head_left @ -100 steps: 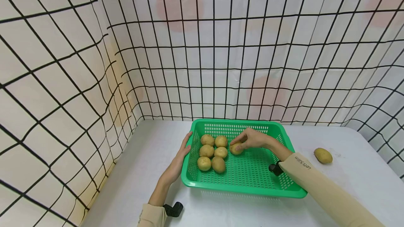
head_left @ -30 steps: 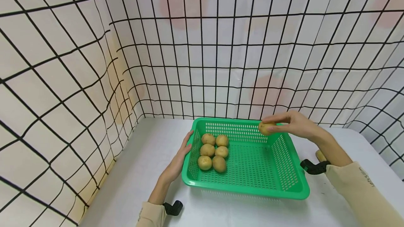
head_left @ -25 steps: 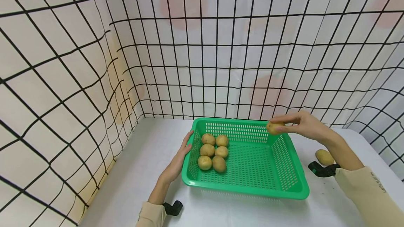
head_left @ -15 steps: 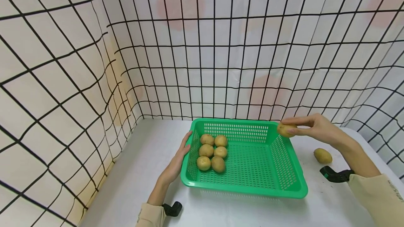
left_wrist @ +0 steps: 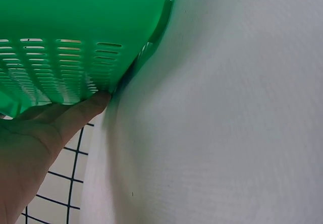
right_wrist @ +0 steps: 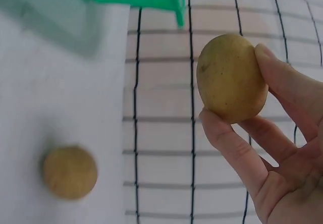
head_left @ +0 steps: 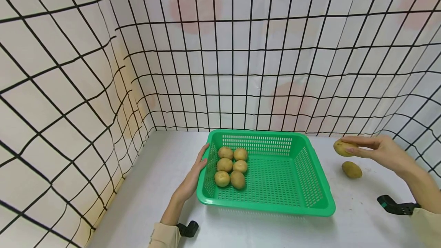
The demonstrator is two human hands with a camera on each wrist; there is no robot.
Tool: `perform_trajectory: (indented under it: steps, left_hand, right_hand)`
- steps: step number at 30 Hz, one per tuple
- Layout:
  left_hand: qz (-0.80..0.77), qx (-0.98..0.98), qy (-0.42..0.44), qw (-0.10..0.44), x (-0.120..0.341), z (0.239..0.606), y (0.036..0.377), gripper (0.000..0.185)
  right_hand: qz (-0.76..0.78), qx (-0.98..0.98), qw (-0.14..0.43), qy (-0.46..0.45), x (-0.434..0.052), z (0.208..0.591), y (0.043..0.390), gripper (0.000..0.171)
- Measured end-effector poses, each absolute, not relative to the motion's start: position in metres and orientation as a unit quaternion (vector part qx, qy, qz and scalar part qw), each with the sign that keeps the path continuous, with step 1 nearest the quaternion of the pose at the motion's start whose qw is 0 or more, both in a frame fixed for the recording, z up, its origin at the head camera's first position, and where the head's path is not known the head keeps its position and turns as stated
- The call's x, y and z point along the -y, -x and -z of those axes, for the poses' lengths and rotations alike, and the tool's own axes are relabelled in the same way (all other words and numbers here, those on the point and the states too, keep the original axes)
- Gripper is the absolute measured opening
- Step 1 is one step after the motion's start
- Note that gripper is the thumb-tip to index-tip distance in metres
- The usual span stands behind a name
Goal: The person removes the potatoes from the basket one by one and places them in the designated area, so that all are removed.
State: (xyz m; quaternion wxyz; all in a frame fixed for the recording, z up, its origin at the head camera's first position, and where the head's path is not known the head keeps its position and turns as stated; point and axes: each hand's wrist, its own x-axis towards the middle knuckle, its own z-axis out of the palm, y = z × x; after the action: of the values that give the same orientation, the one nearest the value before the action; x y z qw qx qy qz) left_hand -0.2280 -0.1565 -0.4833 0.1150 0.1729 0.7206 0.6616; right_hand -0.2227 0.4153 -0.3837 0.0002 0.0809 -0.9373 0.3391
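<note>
My right hand (head_left: 382,152) pinches a potato (head_left: 344,148) between thumb and fingers, to the right of the green plastic basket (head_left: 265,210). In the right wrist view this held potato (right_wrist: 232,77) is oval and yellow-brown with small dark specks. A second potato (head_left: 351,169) lies on the white table just below it in the head view. My left hand (head_left: 187,183) rests along the basket's left side, its fingers fairly straight against the outer wall (left_wrist: 60,67). Inside the basket, several potatoes (head_left: 224,165) sit grouped at the left end.
A white-covered table (head_left: 165,156) carries the basket. Black grid netting (head_left: 234,75) over pale sheeting stands behind and along both sides, close to the basket's back rim. A few small specks lie on the table right of the basket.
My right hand has lifted one potato out of the basket and carried it right, past the rim, to above the potato on the table. The left hand has stayed at the basket's side.
</note>
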Motion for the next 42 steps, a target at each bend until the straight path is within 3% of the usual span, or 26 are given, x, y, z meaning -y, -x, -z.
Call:
perform_trajectory:
  steps: [18,30,42]
  left_hand:
    - [-0.662,-0.719,-0.178,0.117,0.156,0.483,0.227,0.056]
    - [-0.663,-0.718,-0.175,0.118,0.156,0.482,0.228,0.055]
    - [-0.661,-0.720,-0.177,0.116,0.156,0.483,0.228,0.055]
  right_hand:
    - [-0.355,0.933,-0.005,0.048,-0.485,0.453,0.203,0.066]
    - [-0.350,0.935,0.001,0.050,-0.501,0.473,0.197,0.050]
    - [-0.345,0.934,-0.007,0.092,-0.501,0.488,0.197,0.062]
